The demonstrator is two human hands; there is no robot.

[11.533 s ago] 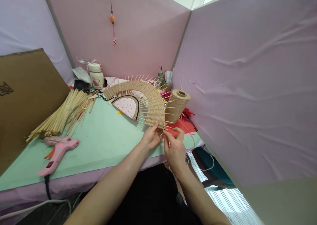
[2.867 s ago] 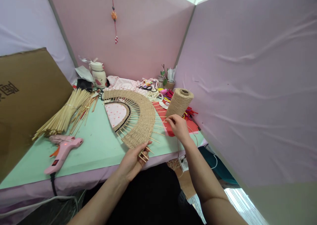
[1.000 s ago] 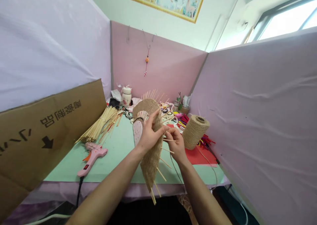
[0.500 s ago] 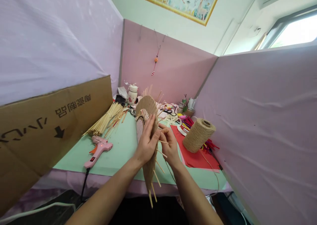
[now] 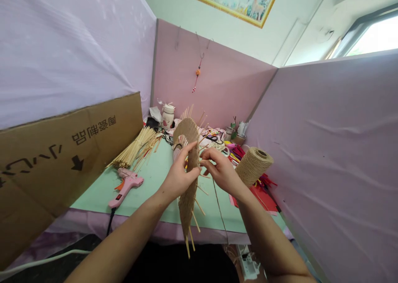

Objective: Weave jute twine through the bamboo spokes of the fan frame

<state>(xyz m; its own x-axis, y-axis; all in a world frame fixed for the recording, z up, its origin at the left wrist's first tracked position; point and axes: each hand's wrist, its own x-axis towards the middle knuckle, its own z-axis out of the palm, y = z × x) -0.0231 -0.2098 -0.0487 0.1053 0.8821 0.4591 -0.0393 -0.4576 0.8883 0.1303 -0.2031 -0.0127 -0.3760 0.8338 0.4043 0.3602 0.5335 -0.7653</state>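
Note:
A half-round woven fan piece (image 5: 189,191), made of jute twine wound through thin wooden sticks, stands on edge in the air above the table's front edge. My left hand (image 5: 178,176) grips its left face, thumb and fingers closed round the woven band. My right hand (image 5: 220,169) is at its right side, fingers pinched on a strand of jute twine (image 5: 219,206) that hangs down from the fan. The twine spool (image 5: 253,166) lies tilted just right of my right hand.
A pink glue gun (image 5: 127,182) lies on the green table (image 5: 149,183). A bundle of wooden sticks (image 5: 135,148) lies by a cardboard sheet (image 5: 59,158) at the left. A white jar (image 5: 168,115), craft clutter and red paper (image 5: 267,196) fill the back and right. Pink partitions enclose the desk.
The fan was lifted off the table and turned on edge. In the last half second my right hand rose slightly along its right side, and the view shifted a little.

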